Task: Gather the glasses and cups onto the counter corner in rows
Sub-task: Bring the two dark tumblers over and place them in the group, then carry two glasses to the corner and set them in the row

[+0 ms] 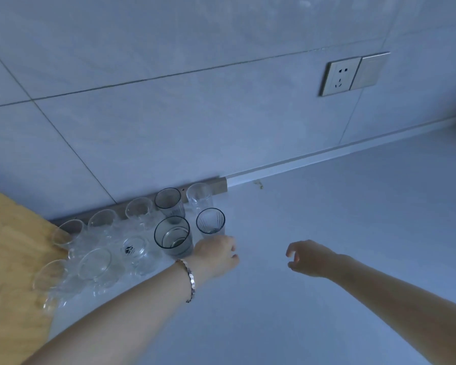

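Several clear glasses stand in rows on the white counter against the wall, at the left. A back row runs along the wall from a clear glass to another clear glass, with a grey tumbler between. In front stand a wide grey tumbler and a line-etched glass. My left hand, a bracelet on its wrist, rests beside the base of these two, fingers curled, holding nothing. My right hand hovers to the right, fingers apart and empty.
A wooden board lies at the left edge, touching the leftmost glasses. A grey strip runs along the wall base. A wall socket and a switch sit up on the tiled wall at the right.
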The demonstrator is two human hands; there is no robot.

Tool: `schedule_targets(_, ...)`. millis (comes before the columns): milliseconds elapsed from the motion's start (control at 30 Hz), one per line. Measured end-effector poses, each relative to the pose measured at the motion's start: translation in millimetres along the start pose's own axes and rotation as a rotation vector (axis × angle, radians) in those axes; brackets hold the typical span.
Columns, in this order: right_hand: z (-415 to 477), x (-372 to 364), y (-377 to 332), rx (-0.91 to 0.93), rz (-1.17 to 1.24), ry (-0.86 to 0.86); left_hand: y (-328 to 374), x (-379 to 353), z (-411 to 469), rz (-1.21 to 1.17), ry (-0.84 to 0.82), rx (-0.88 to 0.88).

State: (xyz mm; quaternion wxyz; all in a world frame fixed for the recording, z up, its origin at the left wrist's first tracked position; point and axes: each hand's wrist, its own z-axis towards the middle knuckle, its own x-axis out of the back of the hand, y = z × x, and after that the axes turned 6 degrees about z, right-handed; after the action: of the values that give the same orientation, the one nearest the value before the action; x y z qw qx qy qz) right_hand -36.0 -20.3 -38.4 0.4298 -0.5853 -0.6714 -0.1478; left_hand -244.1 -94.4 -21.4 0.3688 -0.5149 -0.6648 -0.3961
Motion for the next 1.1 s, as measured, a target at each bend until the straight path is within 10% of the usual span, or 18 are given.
schedule_targets(333, -116, 0, 84, -0.252, 0.097, 0.120, 100, 5, 11, 0.145, -0.136, -0.204)
schedule_targets(1100, -524, -58, 586, -1.064, 0.588, 0.530, 750, -96, -53, 0.214, -0.197, -0.870)
